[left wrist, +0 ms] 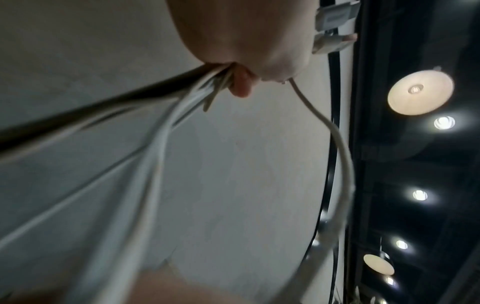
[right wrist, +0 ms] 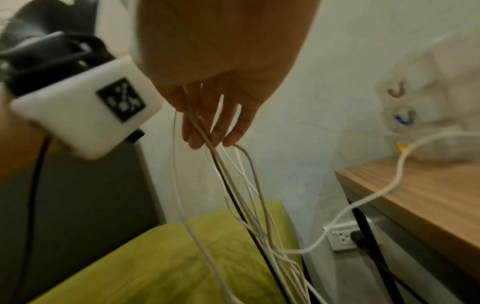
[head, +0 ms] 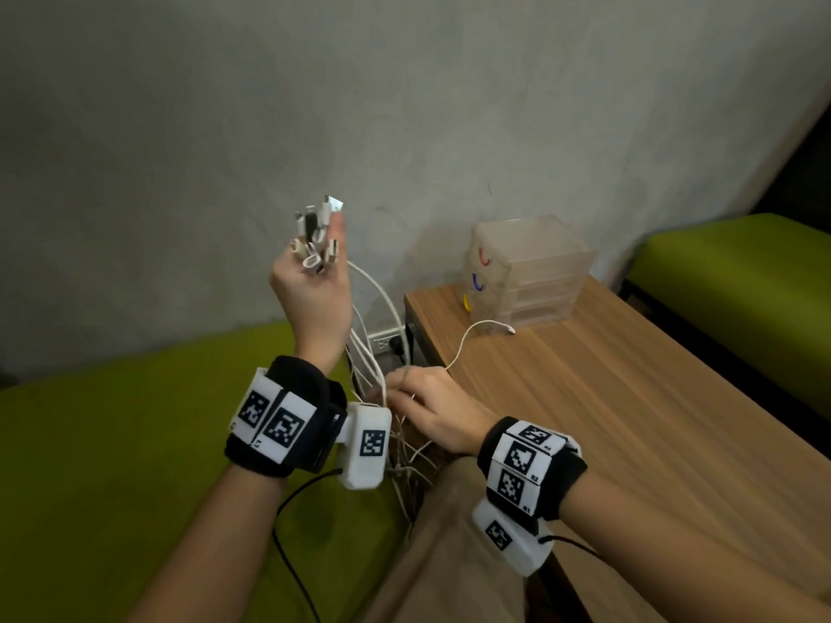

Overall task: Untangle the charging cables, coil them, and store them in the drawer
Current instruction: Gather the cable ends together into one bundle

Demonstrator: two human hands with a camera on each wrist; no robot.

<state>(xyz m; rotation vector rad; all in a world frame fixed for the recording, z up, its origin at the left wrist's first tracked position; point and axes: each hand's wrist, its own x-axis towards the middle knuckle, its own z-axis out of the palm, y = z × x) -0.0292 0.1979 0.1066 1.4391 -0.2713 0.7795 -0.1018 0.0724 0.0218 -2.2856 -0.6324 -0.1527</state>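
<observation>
Cables (head: 375, 290) smooth white plastic, one black; plugs (head: 314, 238) part shiny metal. Bench (head: 607, 397) matt wood-grain. Drawers (head: 535, 272) frosted clear plastic. Cushion (head: 112, 442) green cloth. Wall (head: 404, 105) rough matt grey.

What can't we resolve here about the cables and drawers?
- Cable count: the cables overlap and blur in the right wrist view.
- Left hand grip: palm hides it in the left wrist view.
- Drawer unit contents: frosted plastic, too small in the head view.
- Cable lower ends: hidden behind wrists in the head view.
</observation>
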